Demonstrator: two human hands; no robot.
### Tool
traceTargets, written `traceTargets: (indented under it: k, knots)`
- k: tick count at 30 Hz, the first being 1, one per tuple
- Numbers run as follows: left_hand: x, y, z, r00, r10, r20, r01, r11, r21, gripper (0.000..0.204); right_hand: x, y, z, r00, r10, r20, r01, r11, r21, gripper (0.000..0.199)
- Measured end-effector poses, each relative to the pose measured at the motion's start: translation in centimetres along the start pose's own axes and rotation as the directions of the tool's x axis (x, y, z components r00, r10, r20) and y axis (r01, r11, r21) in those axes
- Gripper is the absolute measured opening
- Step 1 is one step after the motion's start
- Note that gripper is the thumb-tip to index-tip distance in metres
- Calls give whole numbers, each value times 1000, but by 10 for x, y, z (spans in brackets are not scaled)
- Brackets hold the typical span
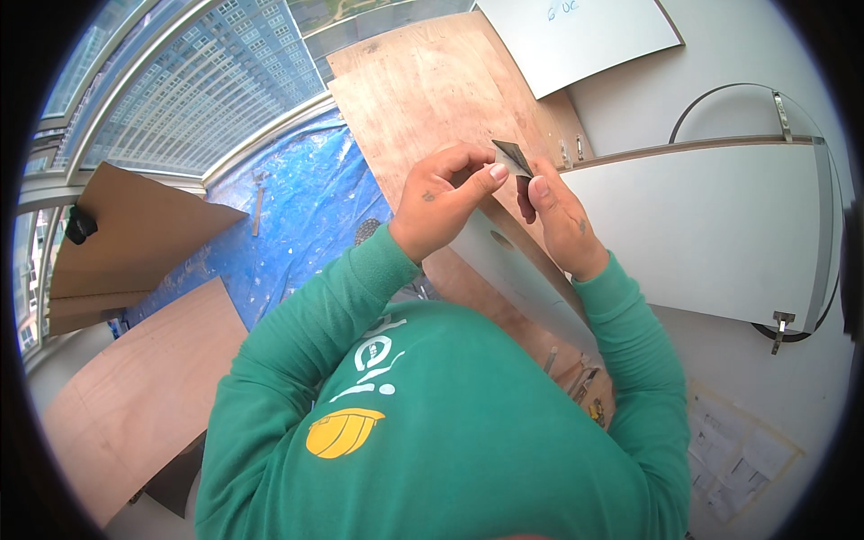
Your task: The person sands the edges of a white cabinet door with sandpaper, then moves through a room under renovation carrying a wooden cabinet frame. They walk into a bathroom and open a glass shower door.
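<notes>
Both hands are raised over the work surface and meet at a small, thin, folded sheet (512, 157), dark on one face and pale grey on the other. Its exact kind I cannot make out. My left hand (441, 198) pinches its near left side between thumb and fingers. My right hand (567, 220) grips the right end, thumb on top and fingers curled beneath. Below them a white board (517, 274) with a brown edge and a round hole stands tilted, partly hidden by my right forearm.
A plywood sheet (423, 90) lies ahead. At right, a white panel (693, 229) carries metal hinges (783, 326) and a looping dark strip (720, 90). Another white panel (585, 36) lies beyond. Blue sheeting (288, 171), cardboard (135, 234) and another wooden board (153, 387) are at left.
</notes>
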State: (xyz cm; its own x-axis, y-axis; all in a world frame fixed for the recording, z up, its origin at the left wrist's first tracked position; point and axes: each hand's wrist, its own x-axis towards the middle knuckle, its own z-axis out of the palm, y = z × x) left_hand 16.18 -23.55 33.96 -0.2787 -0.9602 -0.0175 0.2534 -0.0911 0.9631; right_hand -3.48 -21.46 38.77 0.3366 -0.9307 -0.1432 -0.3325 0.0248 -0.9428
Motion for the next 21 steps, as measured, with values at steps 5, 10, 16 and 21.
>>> traceTargets:
  k: [5, 10, 16, 21]
  knots:
    - [2, -1, -1, 1000, 4, 5, -4, 1000, 11, 17, 2, 8, 0, 997, 67, -42, -61, 989, 135, 52]
    - [0, 8, 4, 999, -29, 28, 33, 987, -158, 14, 6, 14, -3, 993, 122, -7, -117, 967, 225, 53]
    - [4, 0, 0, 996, -18, 87, 36, 976, -213, 14, 12, 4, -8, 987, 148, 59, -159, 944, 291, 51]
    - [6, -5, 0, 1000, -8, 10, 9, 995, -104, 15, 21, -3, -14, 997, 49, 54, -62, 963, 261, 51]
